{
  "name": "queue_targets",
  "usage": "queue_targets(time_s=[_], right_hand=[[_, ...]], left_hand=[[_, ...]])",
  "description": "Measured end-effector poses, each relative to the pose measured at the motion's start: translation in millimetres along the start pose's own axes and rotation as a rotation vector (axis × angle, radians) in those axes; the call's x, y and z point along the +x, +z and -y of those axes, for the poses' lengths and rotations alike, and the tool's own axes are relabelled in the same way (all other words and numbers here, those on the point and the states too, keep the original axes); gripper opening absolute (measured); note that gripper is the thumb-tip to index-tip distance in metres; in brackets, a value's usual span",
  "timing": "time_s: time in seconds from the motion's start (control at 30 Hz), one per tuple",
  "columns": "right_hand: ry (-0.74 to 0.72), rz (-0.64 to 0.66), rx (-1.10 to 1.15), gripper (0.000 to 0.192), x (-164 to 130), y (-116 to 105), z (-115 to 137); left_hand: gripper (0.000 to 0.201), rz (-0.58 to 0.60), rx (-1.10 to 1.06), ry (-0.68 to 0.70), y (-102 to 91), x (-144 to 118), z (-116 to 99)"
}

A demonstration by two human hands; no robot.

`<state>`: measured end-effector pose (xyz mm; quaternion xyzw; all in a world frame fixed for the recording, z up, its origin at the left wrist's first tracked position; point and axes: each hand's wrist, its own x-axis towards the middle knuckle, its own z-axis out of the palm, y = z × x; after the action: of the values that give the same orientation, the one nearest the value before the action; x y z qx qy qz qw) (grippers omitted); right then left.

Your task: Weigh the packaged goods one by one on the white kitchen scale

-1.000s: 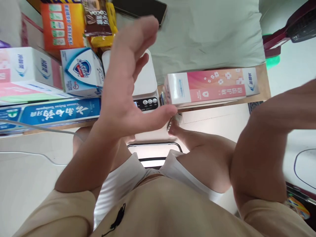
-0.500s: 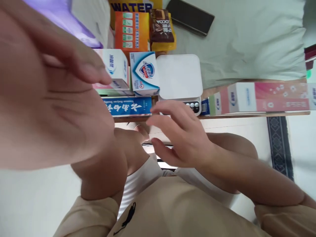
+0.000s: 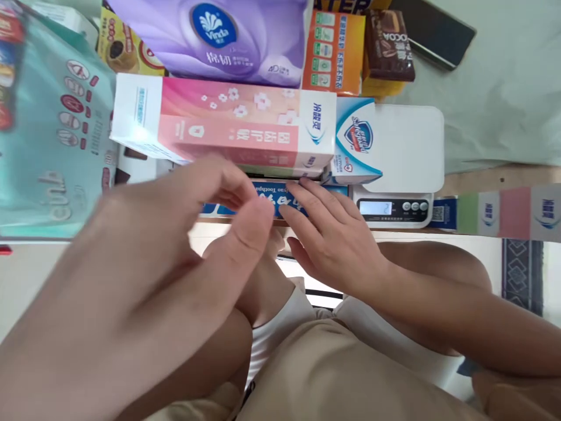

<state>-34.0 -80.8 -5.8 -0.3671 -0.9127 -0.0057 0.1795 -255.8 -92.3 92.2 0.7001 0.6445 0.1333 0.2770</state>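
Observation:
My left hand (image 3: pixel 144 275) fills the foreground close to the camera, blurred, fingers loosely bent and holding nothing. My right hand (image 3: pixel 333 240) reaches over the table's front edge, its fingers spread flat and touching a long blue toothpaste box (image 3: pixel 265 189) lying there. A pink and white toothpaste box (image 3: pixel 228 126) lies on top just behind the blue one. To their right stands a white and blue soap box (image 3: pixel 357 143), leaning against a white kitchen scale (image 3: pixel 407 152).
Behind are a purple tissue pack (image 3: pixel 228 35), an orange box (image 3: pixel 335 52), a brown cocoa pack (image 3: pixel 388 44) and a dark phone (image 3: pixel 438 29) on pale green cloth (image 3: pixel 504 88). A teal pack (image 3: pixel 48 128) stands left. Another pink and green box (image 3: pixel 504 213) lies right.
The view has swung left. My left hand has dropped lower and nearer the boxes. My right hand has moved forward and onto the blue toothpaste box.

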Motion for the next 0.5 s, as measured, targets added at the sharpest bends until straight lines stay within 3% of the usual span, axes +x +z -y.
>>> queue_targets(time_s=[0.13, 0.3, 0.5], right_hand=[[0.014, 0.006, -0.049, 0.024, 3.9, 0.8, 4.7], [0.049, -0.011, -0.084, 0.006, 8.3, 2.6, 8.2], [0.08, -0.011, -0.1, 0.007, 12.4, 1.9, 8.9]], left_hand=[[0.043, 0.057, 0.133, -0.015, -4.9, 4.2, -0.9], [0.035, 0.024, 0.049, 0.054, 0.3, 12.8, 8.5], [0.029, 0.014, 0.004, 0.066, 2.2, 16.7, 9.6]])
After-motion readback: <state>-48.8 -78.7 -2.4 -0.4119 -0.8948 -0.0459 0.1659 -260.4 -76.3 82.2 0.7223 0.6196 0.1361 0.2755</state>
